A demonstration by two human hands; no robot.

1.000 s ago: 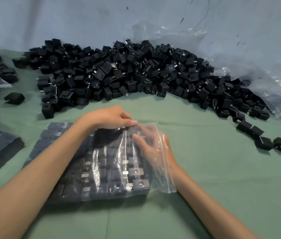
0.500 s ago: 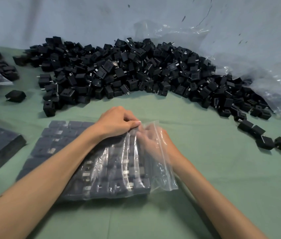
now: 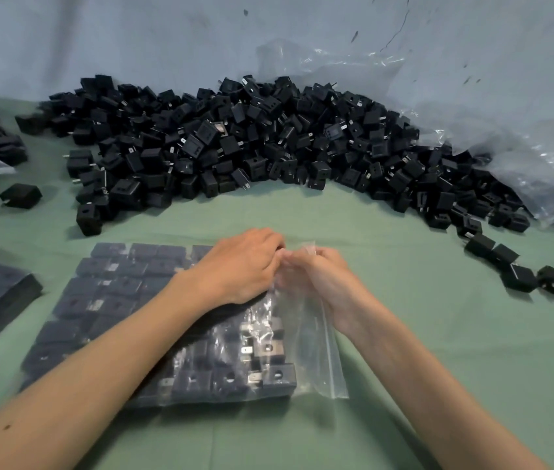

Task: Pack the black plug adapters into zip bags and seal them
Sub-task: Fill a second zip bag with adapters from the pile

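**Bare hands and forearms**

The person appears as a bare left hand (image 3: 241, 266) and a bare right hand (image 3: 323, 279), each running back into an uncovered arm that reaches the lower edge of the view. The long bare left forearm (image 3: 116, 361) looks the broader of the two and carries a small dark oval spot (image 3: 7, 427) near the lower left corner. The slimmer bare right forearm (image 3: 421, 378) shows a slight wrist crease. Low knuckle ridges cross the back of the left hand. The fingertips are too blurred for detail.
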